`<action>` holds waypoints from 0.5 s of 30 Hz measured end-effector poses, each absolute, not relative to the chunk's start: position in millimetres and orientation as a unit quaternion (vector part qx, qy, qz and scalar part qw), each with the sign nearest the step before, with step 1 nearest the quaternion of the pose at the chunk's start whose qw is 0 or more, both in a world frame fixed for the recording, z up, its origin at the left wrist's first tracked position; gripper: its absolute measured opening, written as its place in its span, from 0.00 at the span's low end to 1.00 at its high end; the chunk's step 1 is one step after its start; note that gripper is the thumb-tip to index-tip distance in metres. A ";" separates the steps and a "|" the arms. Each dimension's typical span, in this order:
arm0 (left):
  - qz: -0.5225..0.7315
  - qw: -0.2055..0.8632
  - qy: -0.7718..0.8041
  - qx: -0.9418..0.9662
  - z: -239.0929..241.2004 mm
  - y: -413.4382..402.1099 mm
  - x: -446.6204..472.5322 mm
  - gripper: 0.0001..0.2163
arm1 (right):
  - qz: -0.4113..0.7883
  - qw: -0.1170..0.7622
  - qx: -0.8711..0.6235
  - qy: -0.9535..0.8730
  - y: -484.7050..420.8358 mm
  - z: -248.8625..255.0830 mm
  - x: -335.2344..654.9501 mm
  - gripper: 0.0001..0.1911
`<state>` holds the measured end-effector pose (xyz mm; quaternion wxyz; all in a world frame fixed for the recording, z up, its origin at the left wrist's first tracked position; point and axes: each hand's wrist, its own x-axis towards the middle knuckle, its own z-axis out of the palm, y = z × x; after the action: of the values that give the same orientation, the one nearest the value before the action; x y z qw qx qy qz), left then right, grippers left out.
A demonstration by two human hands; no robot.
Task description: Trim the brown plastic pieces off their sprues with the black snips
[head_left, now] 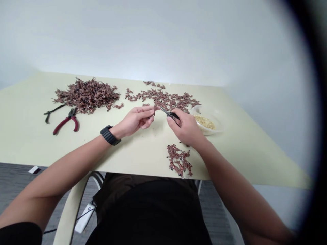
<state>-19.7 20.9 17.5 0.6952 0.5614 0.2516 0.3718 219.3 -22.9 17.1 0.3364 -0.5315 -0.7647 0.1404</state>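
My left hand (135, 120) pinches a small brown figurine (155, 108) between thumb and fingers; its details are too small to make out. In my right hand (187, 126) are small pliers (171, 114) with dark handles, their thin tips pointing left and meeting or almost meeting the figurine. Whether the jaws grip it, I cannot tell. Just beyond both hands lies a loose spread of similar brown figurines (166, 98). A smaller group of figurines (178, 161) rests near the table's front edge, below my right hand.
A big heap of brown figurines (88, 94) stands at the back left. Red-handled pliers (67, 120) and a dark-handled tool (52, 111) lie before it. Right of my right hand, a translucent bowl (219, 122) holds tiny gold-coloured pieces (204, 121). A wall bounds the table's (135, 154) far side.
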 end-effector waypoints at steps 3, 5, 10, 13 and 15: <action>0.356 0.741 0.237 0.518 19.8 21.8 -21.2 0.10 | 0.102 0.319 -0.507 -0.794 -20.0 14.8 223.1 0.12; 0.348 0.749 0.233 0.513 20.8 21.5 -22.0 0.10 | 0.092 0.311 -0.496 -0.806 -18.7 13.5 224.8 0.13; 0.340 0.754 0.235 0.511 20.1 21.6 -23.1 0.14 | 0.089 0.294 -0.484 -0.819 -18.1 13.3 227.0 0.12; 0.340 0.753 0.235 0.512 19.7 22.2 -23.5 0.14 | 0.092 0.287 -0.488 -0.819 -18.1 14.3 227.4 0.11; 0.340 0.753 0.235 0.513 20.0 22.3 -23.7 0.15 | 0.097 0.283 -0.490 -0.819 -18.1 14.9 227.7 0.11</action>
<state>-23.7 22.3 20.0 0.7529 0.5125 0.2348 0.3395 227.7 -18.1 14.9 0.2825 -0.4901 -0.8188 0.0974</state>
